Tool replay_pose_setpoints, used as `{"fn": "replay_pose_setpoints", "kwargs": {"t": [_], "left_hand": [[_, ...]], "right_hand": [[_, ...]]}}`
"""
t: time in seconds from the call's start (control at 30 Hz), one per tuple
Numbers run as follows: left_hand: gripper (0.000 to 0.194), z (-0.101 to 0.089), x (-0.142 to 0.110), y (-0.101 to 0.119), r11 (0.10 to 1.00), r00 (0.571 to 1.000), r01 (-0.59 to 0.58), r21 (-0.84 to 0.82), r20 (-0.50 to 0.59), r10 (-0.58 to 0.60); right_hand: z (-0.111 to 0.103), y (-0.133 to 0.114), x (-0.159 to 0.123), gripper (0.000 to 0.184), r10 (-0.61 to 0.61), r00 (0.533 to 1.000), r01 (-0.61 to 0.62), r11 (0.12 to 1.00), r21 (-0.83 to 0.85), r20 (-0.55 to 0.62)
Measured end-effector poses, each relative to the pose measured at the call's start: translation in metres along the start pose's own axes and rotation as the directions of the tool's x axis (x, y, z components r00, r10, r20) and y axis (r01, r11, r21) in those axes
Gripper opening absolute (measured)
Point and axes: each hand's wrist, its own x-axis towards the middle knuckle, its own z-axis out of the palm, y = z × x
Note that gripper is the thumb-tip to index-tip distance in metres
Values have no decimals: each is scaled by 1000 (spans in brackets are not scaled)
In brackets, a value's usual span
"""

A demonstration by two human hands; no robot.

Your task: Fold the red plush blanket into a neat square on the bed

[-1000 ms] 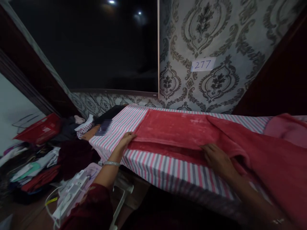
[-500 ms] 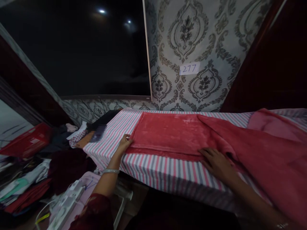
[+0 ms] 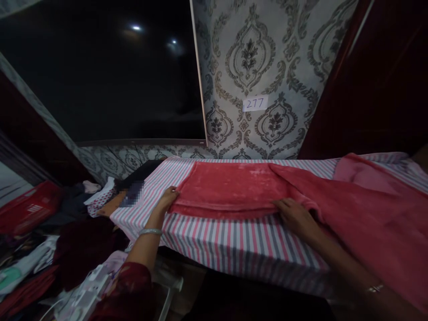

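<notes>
A red plush blanket [image 3: 230, 183] lies partly folded on a table under a pink, grey and white striped cloth [image 3: 227, 236]. Its left part makes a flat rectangle, with a second layer showing as a strip along the front edge. My left hand [image 3: 166, 199] grips the rectangle's left edge near the front corner, thumb and fingers closed on the fabric. At the front edge, further right, my right hand [image 3: 296, 218] has its fingers closed over the upper layer. From there the blanket runs loose and rumpled to the right, hanging over the table's front.
A large dark television [image 3: 133, 80] and a paper marked 277 [image 3: 255, 103] are on the patterned wall behind. Left of the table are heaped clothes [image 3: 80, 245], a red basket [image 3: 30, 205] and a white power strip [image 3: 90, 290].
Both hands have shifted slightly toward the wall with the upper layer's front edge, while the view tilted up and turned a little right. The grips look the same.
</notes>
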Motion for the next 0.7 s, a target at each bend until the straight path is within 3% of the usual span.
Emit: {"fn": "replay_pose_setpoints", "kwargs": {"t": [0.13, 0.23, 0.47, 0.57, 0.7], "left_hand": [[27, -32, 1, 3, 996, 1000, 12, -90, 23, -10], [24, -42, -7, -9, 990, 996, 67, -127, 70, -58], [43, -33, -19, -34, 980, 979, 124, -158, 178, -95], [51, -30, -15, -31, 986, 986, 81, -147, 158, -58], [47, -20, -9, -31, 997, 997, 9, -71, 75, -4]], "right_hand": [[-22, -20, 6, 39, -59, 998, 61, 997, 46, -36], [-18, -33, -8, 39, -132, 991, 133, 987, 93, -21], [21, -32, -43, 37, -182, 982, 186, 977, 103, -43], [24, -28, -46, 37, -179, 983, 182, 976, 119, -33], [26, -25, -50, 42, -181, 982, 188, 971, 149, -56]]}}
